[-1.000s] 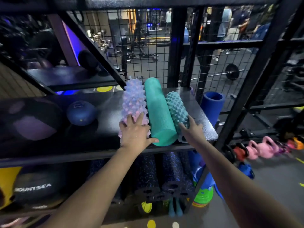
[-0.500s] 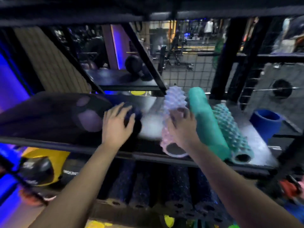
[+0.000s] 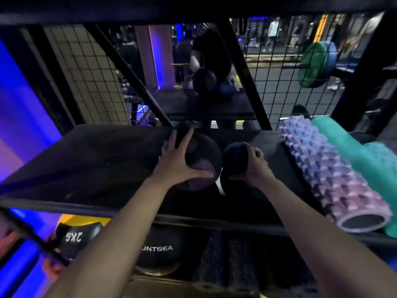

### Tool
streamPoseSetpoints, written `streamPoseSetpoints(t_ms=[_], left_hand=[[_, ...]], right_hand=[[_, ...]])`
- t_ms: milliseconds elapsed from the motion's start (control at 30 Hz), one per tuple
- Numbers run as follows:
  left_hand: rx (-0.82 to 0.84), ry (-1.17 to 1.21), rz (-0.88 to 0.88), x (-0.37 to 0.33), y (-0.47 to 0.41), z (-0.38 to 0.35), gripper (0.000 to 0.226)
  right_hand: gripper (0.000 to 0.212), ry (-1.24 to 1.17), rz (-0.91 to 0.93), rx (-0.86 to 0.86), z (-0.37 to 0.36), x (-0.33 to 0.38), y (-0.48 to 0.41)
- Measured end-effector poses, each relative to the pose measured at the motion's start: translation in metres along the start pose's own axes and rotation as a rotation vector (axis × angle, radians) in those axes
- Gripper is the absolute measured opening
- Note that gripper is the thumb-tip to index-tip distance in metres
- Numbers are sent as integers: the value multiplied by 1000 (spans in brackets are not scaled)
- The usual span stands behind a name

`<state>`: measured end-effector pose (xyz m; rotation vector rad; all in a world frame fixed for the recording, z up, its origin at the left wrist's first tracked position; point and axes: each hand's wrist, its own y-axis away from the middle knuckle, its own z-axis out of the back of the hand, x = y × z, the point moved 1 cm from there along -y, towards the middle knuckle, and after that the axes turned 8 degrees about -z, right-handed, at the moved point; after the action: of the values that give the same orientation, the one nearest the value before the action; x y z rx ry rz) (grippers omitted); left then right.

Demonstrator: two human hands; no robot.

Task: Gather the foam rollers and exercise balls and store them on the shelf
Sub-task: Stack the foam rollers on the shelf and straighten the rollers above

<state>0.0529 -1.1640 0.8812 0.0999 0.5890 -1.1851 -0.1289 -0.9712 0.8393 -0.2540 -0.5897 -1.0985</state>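
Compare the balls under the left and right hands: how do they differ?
The larger ball, gripped by the left hand with fingers spread, is bigger than the smaller ball, which the right hand curls round. The larger ball shows purplish patches on black; the smaller ball looks plain dark. Both are round and sit side by side on the shelf.

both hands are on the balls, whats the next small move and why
Probably ease both balls slightly deeper, then let go: the left hand holds the larger ball, the right hand grips the smaller ball, and both sit in the front half of the shelf.
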Motion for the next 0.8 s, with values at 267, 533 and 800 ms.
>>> streamPoseSetpoints(t_ms=[267,533,800], left_hand=[[-143,258,-57,44,8,7,120],[-421,519,21,82,55,-1,118],[-357,468,-89,72,60,-4,128]], right_hand=[[107,-84,-56,-131,-11,18,2],[126,76,-65,-137,-16,18,54],[125,202,37,-32,-17,24,109]])
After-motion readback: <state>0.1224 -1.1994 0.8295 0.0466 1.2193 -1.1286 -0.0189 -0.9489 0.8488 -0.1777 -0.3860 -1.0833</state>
